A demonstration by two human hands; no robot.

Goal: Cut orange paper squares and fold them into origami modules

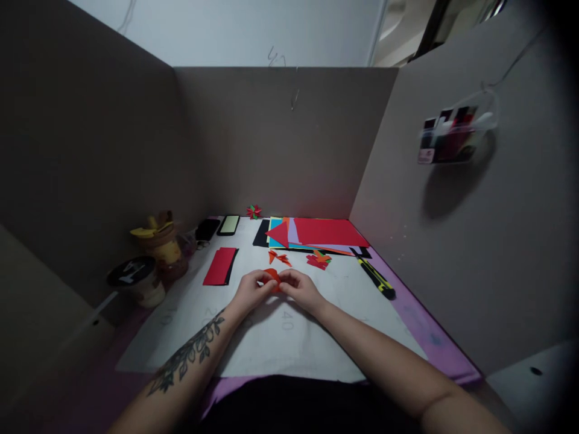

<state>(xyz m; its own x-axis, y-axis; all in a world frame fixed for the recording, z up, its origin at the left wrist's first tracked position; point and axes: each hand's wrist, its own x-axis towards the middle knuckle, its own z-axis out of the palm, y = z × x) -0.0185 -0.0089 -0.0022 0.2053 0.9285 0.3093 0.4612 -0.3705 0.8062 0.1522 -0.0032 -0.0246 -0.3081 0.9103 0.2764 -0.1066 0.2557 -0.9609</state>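
Observation:
Between my two hands is a small piece of orange paper, bent or folded, partly covered by my fingers. My left hand pinches its left side. From the right, my right hand grips the other side with thumb and fingers. Just beyond my hands lie several small folded orange paper pieces. A little to the right is a small pile of red, orange and green paper pieces. Left of my hands rests a stack of red paper strips with black ones beneath.
Coloured paper sheets lie at the back, a red-and-green paper star beside them. A yellow-black utility knife is at right. A phone, lidded cup and tool holder stand left. Partition walls enclose the table.

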